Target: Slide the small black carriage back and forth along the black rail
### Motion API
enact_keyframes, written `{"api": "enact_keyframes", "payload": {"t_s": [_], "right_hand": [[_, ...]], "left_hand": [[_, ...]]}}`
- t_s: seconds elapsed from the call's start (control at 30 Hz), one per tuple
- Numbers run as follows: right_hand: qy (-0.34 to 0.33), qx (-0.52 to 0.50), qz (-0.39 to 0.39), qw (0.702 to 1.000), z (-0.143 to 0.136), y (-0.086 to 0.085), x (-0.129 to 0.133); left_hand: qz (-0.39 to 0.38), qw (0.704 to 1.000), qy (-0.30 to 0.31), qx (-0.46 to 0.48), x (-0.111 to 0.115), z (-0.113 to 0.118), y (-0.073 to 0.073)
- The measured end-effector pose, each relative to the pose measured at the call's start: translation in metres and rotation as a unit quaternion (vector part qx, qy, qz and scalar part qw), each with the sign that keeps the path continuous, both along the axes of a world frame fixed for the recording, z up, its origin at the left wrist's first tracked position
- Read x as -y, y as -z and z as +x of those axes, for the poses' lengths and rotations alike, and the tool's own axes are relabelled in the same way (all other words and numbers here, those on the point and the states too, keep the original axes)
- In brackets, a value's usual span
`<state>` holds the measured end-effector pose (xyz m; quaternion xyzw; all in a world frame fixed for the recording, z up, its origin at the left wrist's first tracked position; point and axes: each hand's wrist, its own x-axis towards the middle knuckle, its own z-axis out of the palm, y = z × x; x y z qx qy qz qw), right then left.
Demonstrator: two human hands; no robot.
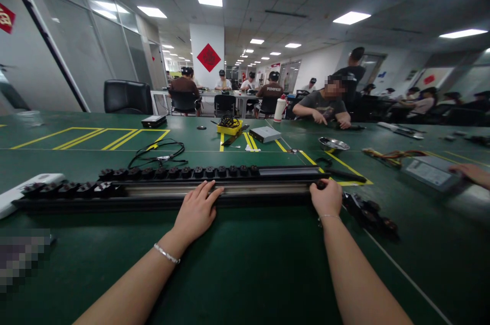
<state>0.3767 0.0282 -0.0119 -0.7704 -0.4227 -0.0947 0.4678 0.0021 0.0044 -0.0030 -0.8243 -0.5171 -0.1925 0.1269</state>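
A long black power track rail (260, 198) with a pale metallic channel lies across the table in front of me. My left hand (197, 210) rests over its middle, fingers spread and nothing held. At the rail's right end, the fingers of my right hand (327, 197) are closed around a small black socket module (320, 184), which they partly cover. Several black socket modules (76, 189) sit on the left part of this rail. Just behind it is a second black track (287, 171), also carrying a row of socket modules (197, 172).
Loose black modules (369, 213) lie right of the rail. Behind are a coiled black cable (161, 154), a yellow box (229, 127), a grey box (265, 134) and a metal bowl (334, 144). Another person's hand (472, 173) touches a power supply unit (432, 172) at right.
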Motion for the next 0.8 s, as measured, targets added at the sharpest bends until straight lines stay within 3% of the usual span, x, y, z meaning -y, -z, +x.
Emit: {"api": "enact_keyframes", "payload": {"t_s": [0.8], "right_hand": [[-0.001,-0.002,0.014,1.000,0.0021,-0.0017,-0.0014]], "left_hand": [[0.009,1.000,-0.004,-0.016,-0.0003,-0.0009,-0.0011]]}}
